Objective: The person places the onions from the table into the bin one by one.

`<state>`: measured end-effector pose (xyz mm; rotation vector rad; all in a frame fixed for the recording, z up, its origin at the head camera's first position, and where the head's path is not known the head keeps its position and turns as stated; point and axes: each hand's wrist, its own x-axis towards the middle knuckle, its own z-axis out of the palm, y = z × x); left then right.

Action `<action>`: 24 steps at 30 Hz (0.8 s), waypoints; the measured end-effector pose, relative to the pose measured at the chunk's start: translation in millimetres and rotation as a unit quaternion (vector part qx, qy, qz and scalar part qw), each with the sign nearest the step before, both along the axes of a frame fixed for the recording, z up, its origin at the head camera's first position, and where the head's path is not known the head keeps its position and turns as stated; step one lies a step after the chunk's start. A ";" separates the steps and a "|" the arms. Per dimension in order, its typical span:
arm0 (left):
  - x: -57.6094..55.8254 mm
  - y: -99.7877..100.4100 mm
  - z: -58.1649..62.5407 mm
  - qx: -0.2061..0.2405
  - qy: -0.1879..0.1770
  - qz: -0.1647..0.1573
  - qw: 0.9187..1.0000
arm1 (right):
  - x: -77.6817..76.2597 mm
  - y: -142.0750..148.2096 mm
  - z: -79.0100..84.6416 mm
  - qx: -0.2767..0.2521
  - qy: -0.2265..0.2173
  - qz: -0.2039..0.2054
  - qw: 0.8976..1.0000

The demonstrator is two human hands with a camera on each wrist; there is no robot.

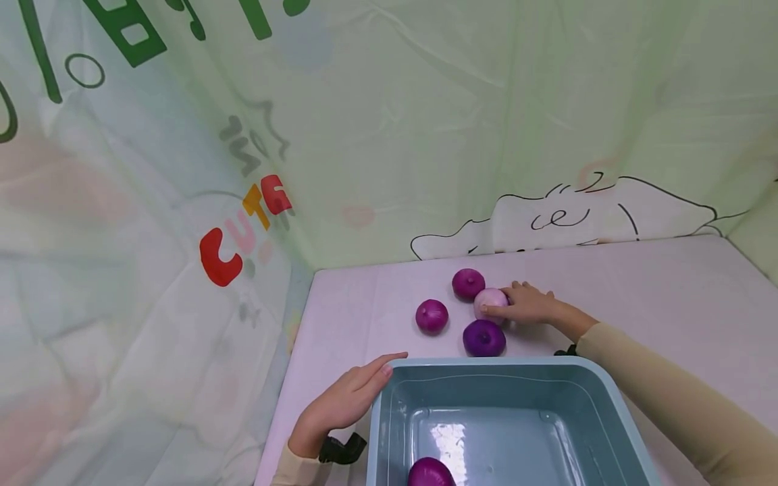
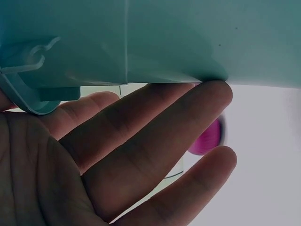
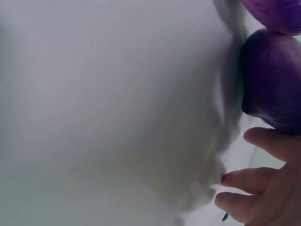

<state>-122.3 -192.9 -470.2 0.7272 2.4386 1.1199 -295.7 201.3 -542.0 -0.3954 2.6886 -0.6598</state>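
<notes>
My left hand (image 1: pixel 349 396) lies along the left side of a blue plastic basin (image 1: pixel 486 362), fingers straight near its far corner. In the left wrist view these fingers (image 2: pixel 155 141) sit under the basin's rim, one fingertip against it. Beyond the basin my right hand (image 1: pixel 529 304) holds a pale pink onion (image 1: pixel 488 297), thumb across its near side and fingers at its right. A dark purple onion (image 1: pixel 484 339) is right in front of it, a magenta onion (image 1: pixel 469 284) just behind. Another magenta onion (image 1: pixel 432 316) lies apart to the left.
Inside the basin, one more purple onion (image 1: pixel 430 472) sits at the near left. The pale tablecloth (image 1: pixel 358 307) reaches to a printed curtain (image 1: pixel 389 148) hanging at the back and left. Dark bands (image 1: pixel 343 449) are on the wrists.
</notes>
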 end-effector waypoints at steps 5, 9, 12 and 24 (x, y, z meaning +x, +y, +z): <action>0.1 0.5 0.0 0.000 0.000 0.000 1.000 | 1.6 -0.5 -3.0 -0.015 -0.001 0.000 1.000; 0.6 0.9 0.2 0.002 -0.005 0.001 1.000 | 3.6 -1.3 -4.3 -0.025 0.005 0.001 1.000; 1.0 1.1 0.1 0.003 -0.006 0.001 1.000 | 4.7 -0.1 -6.1 -0.028 0.009 -0.001 1.000; 0.1 1.0 -1.6 0.003 -0.001 0.004 1.000 | 8.2 10.2 -7.7 -0.031 0.025 -0.002 0.999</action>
